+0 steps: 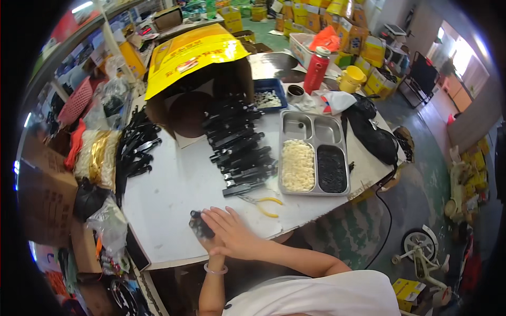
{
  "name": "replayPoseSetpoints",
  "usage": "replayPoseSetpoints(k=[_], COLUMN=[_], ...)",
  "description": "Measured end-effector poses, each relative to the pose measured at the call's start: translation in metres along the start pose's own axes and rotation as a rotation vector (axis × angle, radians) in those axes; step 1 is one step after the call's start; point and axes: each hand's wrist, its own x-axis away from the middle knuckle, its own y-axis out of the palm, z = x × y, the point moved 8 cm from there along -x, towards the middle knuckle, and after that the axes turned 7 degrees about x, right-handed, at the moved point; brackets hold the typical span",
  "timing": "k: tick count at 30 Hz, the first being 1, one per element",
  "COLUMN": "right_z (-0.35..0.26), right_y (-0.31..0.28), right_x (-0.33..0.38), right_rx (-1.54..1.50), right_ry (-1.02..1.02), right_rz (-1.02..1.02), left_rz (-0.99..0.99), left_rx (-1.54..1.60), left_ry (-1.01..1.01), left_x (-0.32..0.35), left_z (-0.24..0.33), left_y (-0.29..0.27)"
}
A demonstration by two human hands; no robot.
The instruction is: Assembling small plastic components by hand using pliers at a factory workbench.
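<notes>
Both hands meet at the near tabletop (174,195) edge: the right hand (232,231), fingers loosely spread, covers the left hand (211,243), which grips a small black part (199,224).

White desk (174,184); black plastic parts (240,147) in rows; steel-grey tray (313,121) with white pieces (298,164) and black pieces (332,168); yellow-handled pliers (266,205); red bottle (316,69); yellow sack (192,52).
</notes>
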Motion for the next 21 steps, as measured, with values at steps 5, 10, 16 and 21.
replayPoseSetpoints(k=[5, 10, 16, 21], right_z=[0.053, 0.149, 0.189, 0.191], right_y=[-0.129, -0.229, -0.221, -0.210], right_x=[0.029, 0.104, 0.132, 0.126], right_rx=[0.131, 0.632, 0.665, 0.741], right_ry=[0.145, 0.484, 0.482, 0.386], right_rz=[0.151, 0.343, 0.074, -0.083], left_rz=[-0.361, -0.211, -0.468, -0.629], left_rx=[-1.345, -1.253, -1.493, -1.570], left_ry=[0.537, 0.399, 0.439, 0.408], left_x=[0.025, 0.030, 0.040, 0.042], left_z=[0.007, -0.003, -0.062, -0.086], left_y=[0.069, 0.067, 0.072, 0.076])
